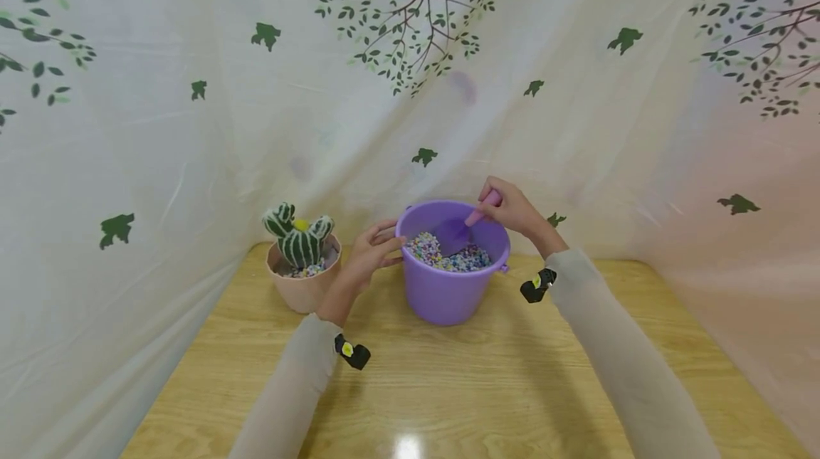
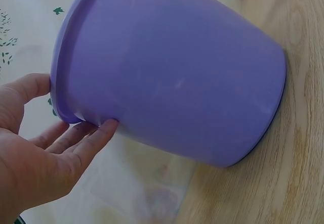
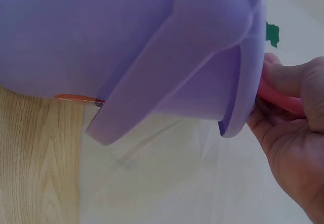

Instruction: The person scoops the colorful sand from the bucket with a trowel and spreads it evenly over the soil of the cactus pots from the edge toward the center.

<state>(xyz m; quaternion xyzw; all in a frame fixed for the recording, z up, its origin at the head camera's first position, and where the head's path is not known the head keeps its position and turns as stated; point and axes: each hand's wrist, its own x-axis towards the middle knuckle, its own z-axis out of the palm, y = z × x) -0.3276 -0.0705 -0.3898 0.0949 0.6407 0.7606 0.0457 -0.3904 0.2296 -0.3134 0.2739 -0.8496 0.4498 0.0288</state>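
A purple bucket (image 1: pixel 442 295) stands upright on the table, partly filled with small multicoloured beads (image 1: pixel 470 258). My left hand (image 1: pixel 370 252) steadies it from the left: the thumb touches the rim and the fairly straight fingers (image 2: pixel 93 140) rest on the outer wall. Over the bucket's right rim, my right hand (image 1: pixel 512 208) grips the pink handle (image 1: pixel 485 207) of a toy shovel (image 1: pixel 453 235). The shovel's purple blade slants down into the bucket, its lower edge among the beads. In the right wrist view the rim hides the blade.
A peach pot (image 1: pixel 304 292) holding a knitted cactus (image 1: pixel 300 245) and some beads stands left of the bucket, close to my left forearm. The bucket's handle (image 3: pixel 152 77) hangs down its side. Behind the wooden table (image 1: pixel 435 388) hangs a leaf-printed sheet (image 1: pixel 346 124).
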